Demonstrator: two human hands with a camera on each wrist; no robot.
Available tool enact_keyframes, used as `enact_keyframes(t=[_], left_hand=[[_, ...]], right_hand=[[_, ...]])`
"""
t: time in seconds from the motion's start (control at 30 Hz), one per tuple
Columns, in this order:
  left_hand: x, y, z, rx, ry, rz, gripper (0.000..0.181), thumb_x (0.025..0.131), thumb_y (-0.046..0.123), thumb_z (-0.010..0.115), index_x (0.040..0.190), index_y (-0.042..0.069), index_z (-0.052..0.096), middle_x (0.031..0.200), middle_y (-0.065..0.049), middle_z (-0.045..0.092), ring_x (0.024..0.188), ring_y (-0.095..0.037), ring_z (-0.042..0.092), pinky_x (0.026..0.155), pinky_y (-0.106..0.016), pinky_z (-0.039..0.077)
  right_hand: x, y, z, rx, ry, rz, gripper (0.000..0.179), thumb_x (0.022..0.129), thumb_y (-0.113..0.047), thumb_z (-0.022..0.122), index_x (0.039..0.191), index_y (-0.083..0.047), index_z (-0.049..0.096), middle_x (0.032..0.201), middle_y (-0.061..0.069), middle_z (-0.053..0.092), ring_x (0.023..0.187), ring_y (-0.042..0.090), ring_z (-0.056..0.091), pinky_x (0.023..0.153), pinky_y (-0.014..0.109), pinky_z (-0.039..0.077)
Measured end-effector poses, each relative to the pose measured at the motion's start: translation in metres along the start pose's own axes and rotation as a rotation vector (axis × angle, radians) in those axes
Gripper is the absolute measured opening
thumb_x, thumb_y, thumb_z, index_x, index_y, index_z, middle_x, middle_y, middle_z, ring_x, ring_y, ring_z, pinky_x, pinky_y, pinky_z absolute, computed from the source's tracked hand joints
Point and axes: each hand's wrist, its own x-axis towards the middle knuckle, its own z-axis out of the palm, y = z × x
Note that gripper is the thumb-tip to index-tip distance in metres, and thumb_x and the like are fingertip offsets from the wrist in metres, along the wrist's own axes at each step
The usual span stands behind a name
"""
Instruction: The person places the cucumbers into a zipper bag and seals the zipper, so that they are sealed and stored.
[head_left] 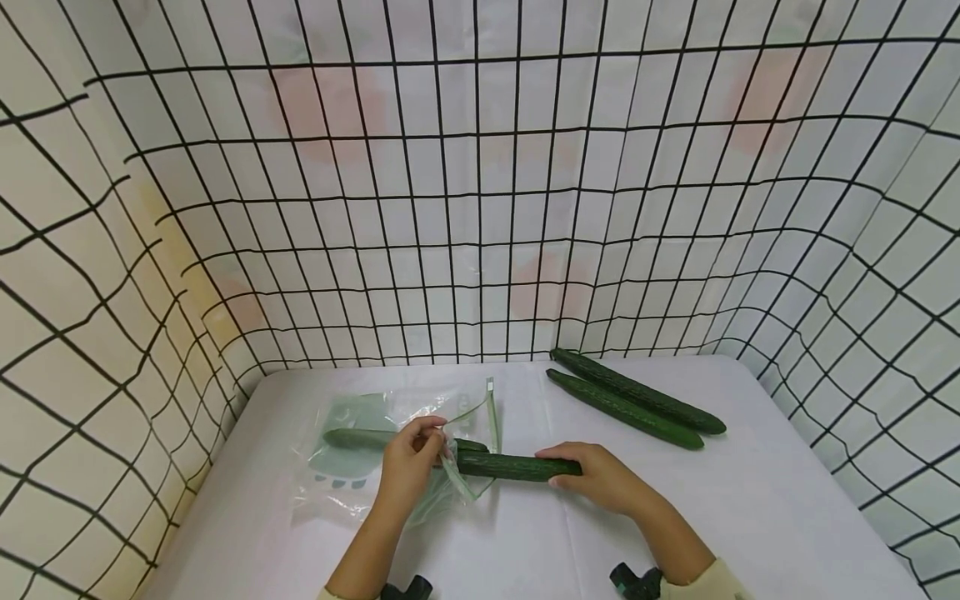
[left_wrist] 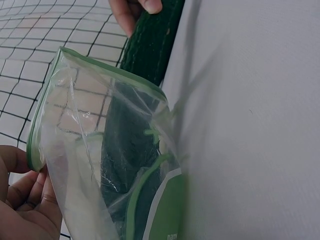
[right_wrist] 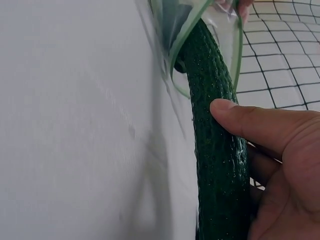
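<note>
My left hand (head_left: pixel 411 460) pinches the green-edged rim of a clear zip bag (left_wrist: pixel 85 150) and holds its mouth open. One cucumber (head_left: pixel 360 439) lies inside the bag, seen through the plastic. A second cucumber (head_left: pixel 517 467) is partly through the opening, its far end inside and its near end outside. Around that outer end curls my right hand (head_left: pixel 600 477), thumb on the near side in the right wrist view, where the dark bumpy skin (right_wrist: pixel 215 150) shows clearly. The bag's green zip edge (right_wrist: pixel 182 45) loops about the cucumber there.
Two more cucumbers (head_left: pixel 637 392) lie side by side at the back right of the white table (head_left: pixel 750 500). Black wire mesh (head_left: pixel 480 200) rises along the back and both sides, with pale cloth behind it.
</note>
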Motion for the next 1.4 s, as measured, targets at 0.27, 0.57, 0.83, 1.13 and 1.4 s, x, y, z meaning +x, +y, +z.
enact_keyframes(t=[0.27, 0.57, 0.83, 1.13, 1.4], left_hand=[[-0.001, 0.001, 0.0, -0.031, -0.003, 0.015, 0.024, 0.098, 0.006, 0.058, 0.119, 0.001, 0.067, 0.095, -0.014, 0.067, 0.076, -0.015, 0.066, 0.065, -0.023, 0.058], [0.0, -0.002, 0.001, -0.02, -0.004, 0.009, 0.023, 0.097, 0.004, 0.058, 0.117, 0.0, 0.067, 0.092, -0.013, 0.066, 0.075, -0.015, 0.065, 0.065, -0.022, 0.058], [0.001, -0.002, 0.001, -0.029, -0.006, 0.006, 0.023, 0.097, 0.005, 0.058, 0.117, -0.001, 0.067, 0.093, -0.013, 0.066, 0.076, -0.015, 0.066, 0.066, -0.024, 0.058], [0.002, -0.005, 0.002, -0.034, -0.002, 0.014, 0.023, 0.096, 0.003, 0.057, 0.116, -0.002, 0.067, 0.088, -0.011, 0.065, 0.072, -0.014, 0.064, 0.064, -0.023, 0.058], [0.001, -0.006, 0.001, -0.002, -0.011, 0.03, 0.023, 0.097, 0.005, 0.057, 0.117, 0.0, 0.068, 0.091, -0.012, 0.066, 0.073, -0.013, 0.065, 0.065, -0.024, 0.058]], right_hand=[[0.009, -0.008, 0.01, 0.008, -0.015, -0.02, 0.042, 0.093, -0.029, 0.073, 0.134, -0.02, 0.066, 0.134, 0.003, 0.067, 0.131, 0.032, 0.058, 0.108, 0.056, 0.047], [0.012, -0.012, 0.016, -0.04, -0.025, -0.033, 0.04, 0.092, -0.034, 0.073, 0.131, -0.026, 0.069, 0.131, -0.002, 0.069, 0.128, 0.028, 0.061, 0.104, 0.052, 0.051], [0.015, -0.008, 0.012, -0.147, -0.028, -0.069, 0.05, 0.09, -0.039, 0.075, 0.132, -0.014, 0.066, 0.122, -0.002, 0.069, 0.111, 0.021, 0.066, 0.094, 0.041, 0.055], [0.015, -0.003, 0.01, -0.19, 0.002, -0.026, 0.035, 0.086, -0.05, 0.076, 0.111, -0.026, 0.074, 0.105, -0.014, 0.07, 0.098, 0.01, 0.064, 0.085, 0.035, 0.054], [0.015, -0.002, 0.01, -0.09, -0.023, -0.013, 0.035, 0.087, -0.053, 0.072, 0.114, -0.03, 0.071, 0.1, -0.015, 0.069, 0.094, 0.006, 0.063, 0.082, 0.032, 0.054]])
